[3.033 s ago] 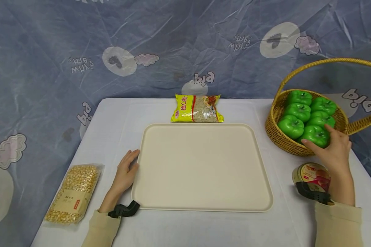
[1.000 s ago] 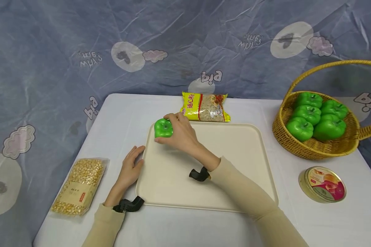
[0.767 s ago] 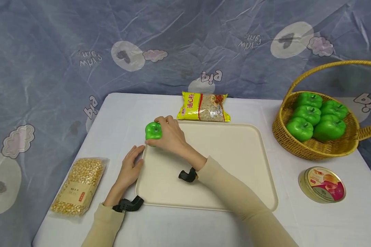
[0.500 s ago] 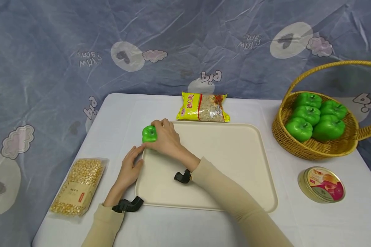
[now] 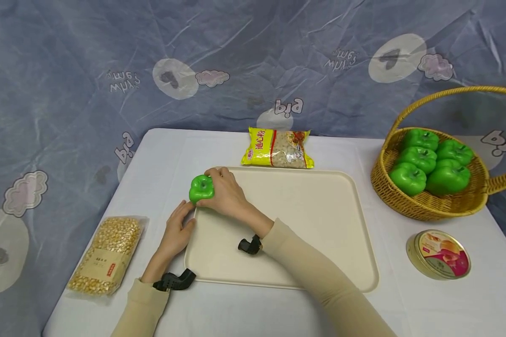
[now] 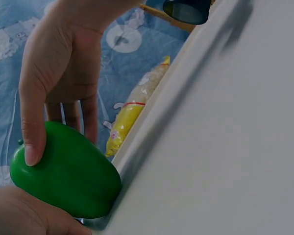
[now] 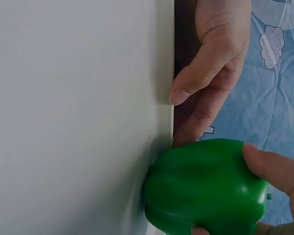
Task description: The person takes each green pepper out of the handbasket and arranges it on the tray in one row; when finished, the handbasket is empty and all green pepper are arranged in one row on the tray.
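One green pepper point(image 5: 201, 189) sits pinched between the thumb and fingers of the right hand point(image 5: 226, 191), its lower end at the far left corner of the tray point(image 5: 295, 224). Moments ago that hand was over at the wicker basket point(image 5: 383, 193); now it has brought the pepper across, though I can't tell whether the tray bears its weight. Just nearer, the left hand point(image 5: 177, 229) rests against the tray's edge, fingers loosely extended, much as before. Well off to the right hand's right, the basket holds five more peppers point(image 5: 408, 179). Left of the left hand, a clear bag point(image 5: 108, 250) contains yellow kernels.
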`<state>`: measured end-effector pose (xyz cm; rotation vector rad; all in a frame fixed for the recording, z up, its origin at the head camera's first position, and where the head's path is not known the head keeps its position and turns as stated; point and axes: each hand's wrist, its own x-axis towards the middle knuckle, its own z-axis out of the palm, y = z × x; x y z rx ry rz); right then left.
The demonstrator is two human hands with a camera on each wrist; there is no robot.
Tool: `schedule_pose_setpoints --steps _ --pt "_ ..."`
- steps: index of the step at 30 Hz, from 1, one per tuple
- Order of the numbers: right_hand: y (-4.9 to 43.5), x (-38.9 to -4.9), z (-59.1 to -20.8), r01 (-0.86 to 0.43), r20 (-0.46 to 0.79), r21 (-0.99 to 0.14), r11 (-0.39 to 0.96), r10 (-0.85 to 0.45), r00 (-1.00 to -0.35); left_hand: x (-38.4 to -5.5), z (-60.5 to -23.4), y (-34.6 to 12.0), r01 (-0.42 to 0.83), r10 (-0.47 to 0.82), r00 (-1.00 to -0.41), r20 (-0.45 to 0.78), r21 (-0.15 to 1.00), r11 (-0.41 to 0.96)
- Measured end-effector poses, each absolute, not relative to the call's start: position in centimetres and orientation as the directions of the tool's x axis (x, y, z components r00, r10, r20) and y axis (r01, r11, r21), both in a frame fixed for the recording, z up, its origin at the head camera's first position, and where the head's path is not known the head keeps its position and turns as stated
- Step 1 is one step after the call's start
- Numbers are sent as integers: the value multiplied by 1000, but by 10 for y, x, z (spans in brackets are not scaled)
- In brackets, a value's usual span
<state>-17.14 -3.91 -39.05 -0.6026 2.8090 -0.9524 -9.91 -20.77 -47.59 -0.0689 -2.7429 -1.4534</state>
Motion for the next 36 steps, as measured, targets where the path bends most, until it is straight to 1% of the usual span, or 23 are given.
schedule_pose_setpoints --steps 8,15,19,23,29,36 --pt "-38 -173 -393 -351 24 -628 695 -434 -901 -100 -477 -208 56 26 -998 51 829 557" --pt "-35 -174 -393 -358 17 -609 708 -439 -898 -100 -477 -208 46 30 -999 36 826 561" --pt "-31 -173 -390 -368 16 -609 703 -453 -891 -99 -477 -207 33 26 -999 22 826 563" --pt "-20 -170 -380 -374 25 -636 675 -466 -884 -98 -474 -207 27 20 -1000 20 830 557" --pt "18 -161 -372 -414 97 -681 604 -486 -869 -97 -473 -205 20 12 -1000 16 837 547" --pt "93 -149 -376 -367 110 -730 577 -431 -896 -97 -474 -205 -3 3 -1000 -6 840 543"
